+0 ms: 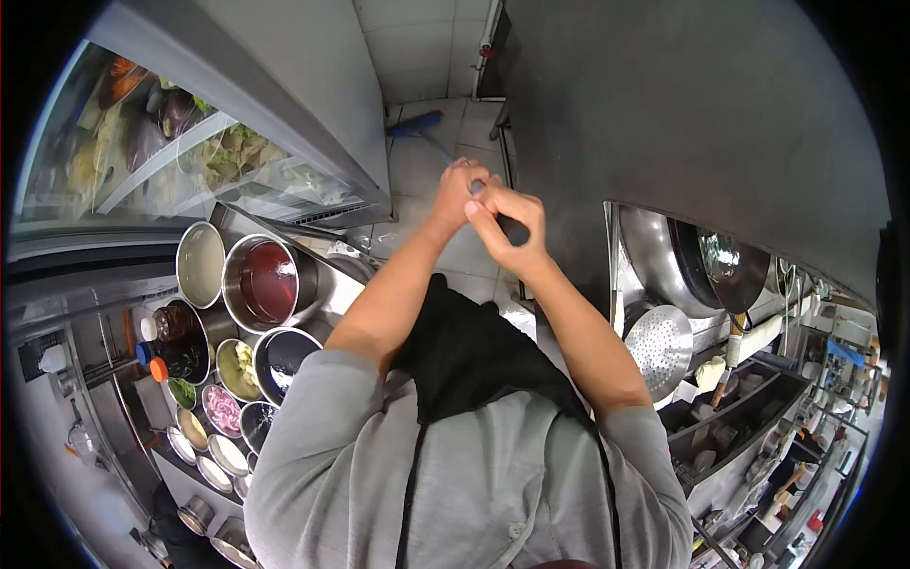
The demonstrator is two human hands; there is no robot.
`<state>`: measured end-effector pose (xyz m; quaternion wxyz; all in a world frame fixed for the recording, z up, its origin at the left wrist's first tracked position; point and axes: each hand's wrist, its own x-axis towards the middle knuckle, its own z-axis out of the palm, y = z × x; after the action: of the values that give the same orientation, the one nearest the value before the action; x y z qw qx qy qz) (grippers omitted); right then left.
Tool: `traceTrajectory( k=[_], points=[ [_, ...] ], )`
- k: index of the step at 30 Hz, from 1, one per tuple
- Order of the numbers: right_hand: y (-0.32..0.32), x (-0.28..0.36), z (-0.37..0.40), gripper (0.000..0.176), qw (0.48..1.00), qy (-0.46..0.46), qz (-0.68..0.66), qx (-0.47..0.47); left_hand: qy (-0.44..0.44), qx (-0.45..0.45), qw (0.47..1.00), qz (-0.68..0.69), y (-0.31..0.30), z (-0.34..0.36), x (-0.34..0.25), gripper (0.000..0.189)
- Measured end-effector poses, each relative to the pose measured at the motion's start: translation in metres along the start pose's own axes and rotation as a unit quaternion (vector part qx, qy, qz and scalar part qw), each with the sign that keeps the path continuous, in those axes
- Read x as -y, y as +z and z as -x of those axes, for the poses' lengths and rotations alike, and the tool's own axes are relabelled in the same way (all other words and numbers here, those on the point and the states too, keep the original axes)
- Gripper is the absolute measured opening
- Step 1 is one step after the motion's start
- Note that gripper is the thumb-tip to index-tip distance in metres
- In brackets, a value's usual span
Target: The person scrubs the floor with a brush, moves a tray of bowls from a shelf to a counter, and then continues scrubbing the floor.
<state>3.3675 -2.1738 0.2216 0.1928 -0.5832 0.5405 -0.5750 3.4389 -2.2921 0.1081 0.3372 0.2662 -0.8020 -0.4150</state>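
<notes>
Both my hands are closed around the handle of a broom, whose blue head rests on the tiled floor ahead. My left hand grips lower on the shaft, closer to the head. Just above it, my right hand wraps the dark grip near the handle's top end. The shaft slants away from me and to the left, and my hands cover part of it. The bristles are too small to make out.
A glass-fronted cabinet with vegetables stands at left, and a grey metal surface at right. Beside my left arm are a pot of red liquid and a bowl of sliced onion. A perforated ladle sits at right.
</notes>
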Motion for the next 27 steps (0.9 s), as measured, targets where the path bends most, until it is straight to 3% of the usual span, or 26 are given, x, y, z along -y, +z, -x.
traceTrajectory(
  k=[4,7,11,14,15,16,19,23,24,27],
  points=[
    [0.008,-0.029,0.022,0.029,0.999,0.007,-0.015,-0.047,0.011,0.043,0.998,0.037,0.017,0.016,0.020,0.026],
    [0.022,-0.064,0.017,0.028,0.996,-0.009,-0.020,-0.089,0.009,0.104,0.993,-0.062,0.012,-0.008,0.049,0.026],
    [-0.001,-0.033,0.008,0.029,0.992,-0.010,-0.012,-0.121,0.016,0.100,0.994,-0.041,0.015,-0.017,0.013,0.025],
    [-0.025,-0.016,0.023,0.027,0.993,0.052,-0.013,-0.103,-0.009,0.097,0.995,0.032,0.036,-0.002,-0.011,0.023],
    [-0.028,-0.018,0.030,0.026,0.992,0.075,-0.024,-0.097,-0.001,0.103,0.994,0.026,0.044,0.002,-0.002,0.022],
    [-0.021,-0.031,0.032,0.028,0.988,0.042,-0.018,-0.146,0.009,0.109,0.994,0.020,0.053,0.003,0.012,0.022],
    [-0.008,-0.067,0.025,0.028,0.985,0.017,0.003,-0.169,0.010,0.151,0.988,-0.043,0.049,-0.023,0.044,0.022],
    [-0.020,-0.046,0.015,0.028,0.983,0.059,-0.006,-0.174,0.004,0.173,0.983,-0.062,0.043,-0.039,0.021,0.023],
    [-0.027,-0.036,0.016,0.028,0.984,0.017,0.010,-0.176,0.039,0.149,0.988,-0.034,0.047,-0.033,0.012,0.025],
    [-0.040,-0.016,0.031,0.026,0.988,0.062,0.002,-0.141,-0.018,0.150,0.988,0.017,0.063,-0.010,-0.005,0.026]
  ],
)
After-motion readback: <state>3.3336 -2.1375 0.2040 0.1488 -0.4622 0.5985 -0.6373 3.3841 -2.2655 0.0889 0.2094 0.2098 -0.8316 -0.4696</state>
